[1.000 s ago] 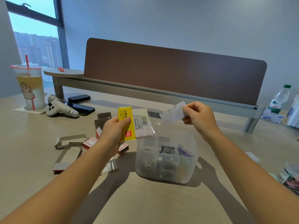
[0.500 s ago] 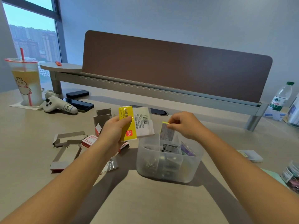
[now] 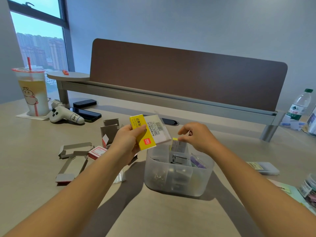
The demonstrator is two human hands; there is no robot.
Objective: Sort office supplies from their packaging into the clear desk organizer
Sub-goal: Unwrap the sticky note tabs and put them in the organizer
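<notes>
A clear desk organizer (image 3: 201,185) stands on the desk in front of me, with metal clips, small silver boxes and a purple item in its compartments. My left hand (image 3: 125,144) grips a yellow-and-white sticky note pack (image 3: 150,132) just above the organizer's left rim. My right hand (image 3: 196,136) is over the back of the organizer, its fingertips pinching the top of a small printed slip (image 3: 177,145) that stands upright in a back compartment.
Opened grey cardboard boxes (image 3: 73,151) and a red-and-white staple box (image 3: 97,152) lie to the left. Further left are a drink cup (image 3: 32,93), a white controller (image 3: 65,116) and two phones (image 3: 86,113). A flat packet (image 3: 263,167) and a water bottle (image 3: 299,105) sit on the right.
My right hand brought the small slip down from in front of me into the organizer's back compartment. My left hand kept holding the sticky note pack, almost still.
</notes>
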